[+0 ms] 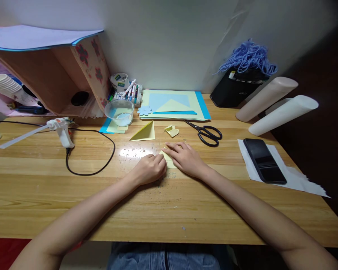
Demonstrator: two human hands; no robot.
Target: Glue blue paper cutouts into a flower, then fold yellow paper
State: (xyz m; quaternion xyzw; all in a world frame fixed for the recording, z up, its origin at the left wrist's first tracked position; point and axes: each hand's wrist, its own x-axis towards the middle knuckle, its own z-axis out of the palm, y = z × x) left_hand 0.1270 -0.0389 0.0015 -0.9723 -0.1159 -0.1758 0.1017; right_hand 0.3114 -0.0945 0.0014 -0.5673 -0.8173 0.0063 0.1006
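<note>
A small piece of pale yellow paper (pixel 170 163) lies on the wooden table between my hands, partly covered by them. My left hand (pixel 151 168) has its fingers curled in at the paper's left edge; the fingertips pinch or press it there. Over the paper's right side, my right hand (pixel 186 158) lies with its fingers stretched out and flat. Just beyond my hands sits a small folded yellow paper piece (pixel 171 131). To its left is a larger yellow paper triangle (pixel 145 132), folded and standing slightly off the table.
Black-handled scissors (pixel 207 134) lie beyond my right hand. A glue gun (pixel 61 131) with its looping cord is at left. Stacked paper sheets (pixel 174 93), a clear plastic bowl (pixel 119 112) and markers (pixel 132 92) stand behind. A phone (pixel 264 161) rests on tissue at right.
</note>
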